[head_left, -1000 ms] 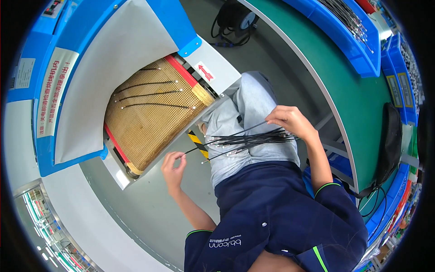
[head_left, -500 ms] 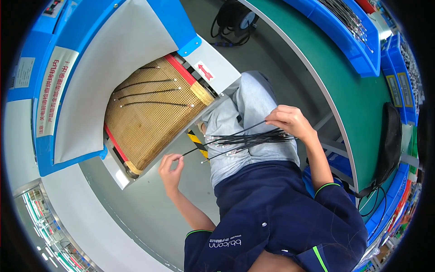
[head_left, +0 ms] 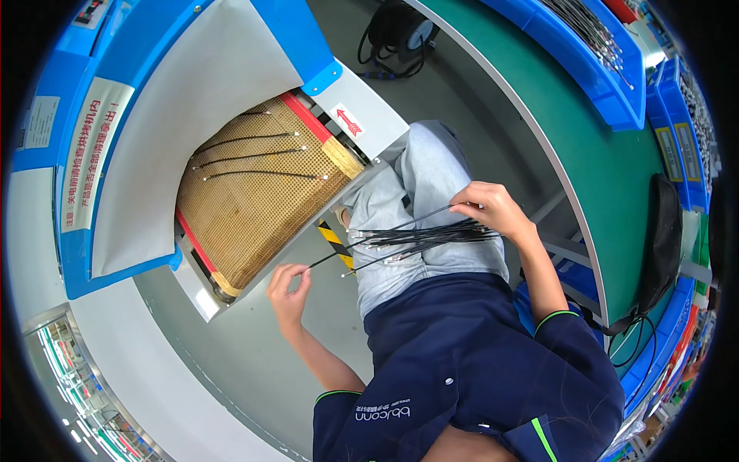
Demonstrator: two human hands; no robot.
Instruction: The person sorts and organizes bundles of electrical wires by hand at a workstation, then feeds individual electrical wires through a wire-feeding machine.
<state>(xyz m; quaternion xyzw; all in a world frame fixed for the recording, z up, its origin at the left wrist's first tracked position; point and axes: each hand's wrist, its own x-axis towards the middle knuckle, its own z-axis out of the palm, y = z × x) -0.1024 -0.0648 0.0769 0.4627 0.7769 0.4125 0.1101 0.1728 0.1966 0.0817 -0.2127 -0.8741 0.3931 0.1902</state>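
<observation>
One black cable [head_left: 369,240] is stretched between my hands, above my lap. My left hand [head_left: 289,291] pinches its lower left end between thumb and fingers. At the other end, my right hand [head_left: 493,208] has thumb and fingertips closed on it. Under it, a bundle of similar black cables [head_left: 443,237] with small metal ends lies across my thighs. Several more black cables [head_left: 262,175] rest spaced apart on the tan mesh conveyor belt [head_left: 246,223] ahead and to the left.
A blue and white machine hood [head_left: 185,131] covers the belt's far part. To the right runs a green-topped table [head_left: 554,77] with blue bins [head_left: 608,100] of cables and small parts. A black pouch [head_left: 660,246] lies by its edge. On the floor stands a black cable reel [head_left: 400,31].
Both hands have shifted very slightly, the left a little outward and the right a little lower. The cable stays held at both ends.
</observation>
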